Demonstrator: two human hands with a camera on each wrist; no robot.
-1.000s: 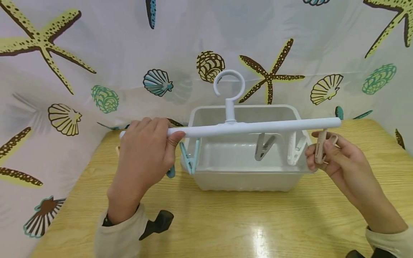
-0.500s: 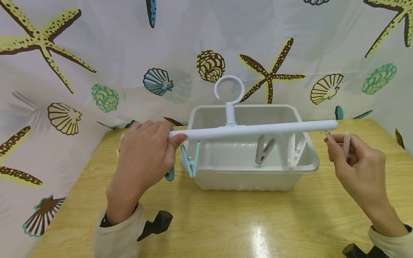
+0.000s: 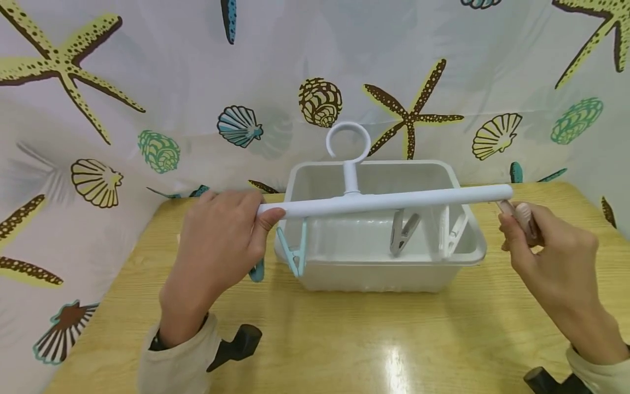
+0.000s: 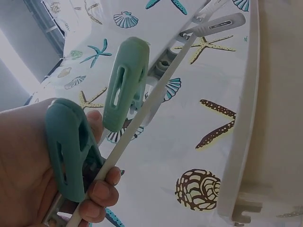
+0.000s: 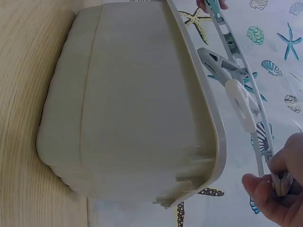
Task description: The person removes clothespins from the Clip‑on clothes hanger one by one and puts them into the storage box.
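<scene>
A white clip hanger (image 3: 394, 201) with a ring-shaped hook is held level above a translucent tub (image 3: 369, 279). My left hand (image 3: 221, 235) grips its left end, thumb along the bar. Under the right end, my right hand (image 3: 556, 246) pinches a beige clip (image 3: 524, 216) tilted toward the hand. A light teal clip (image 3: 295, 254), a grey clip (image 3: 401, 235) and a white clip (image 3: 449, 238) hang from the bar between the hands. In the left wrist view, a darker teal clip (image 4: 71, 151) is beside my left fingers. The beige clip's attached end is mostly hidden.
The tub stands on a wood-grain table (image 3: 334, 339), close to a fabric backdrop (image 3: 275, 65) printed with starfish and shells. The hanger crosses over the tub's opening. A black wrist mount (image 3: 241, 342) sticks out from the left sleeve.
My right hand has moved right and turned, swinging the beige clip from hanging down to tilted outward. The hanger has sunk slightly. My left hand keeps its grip.
</scene>
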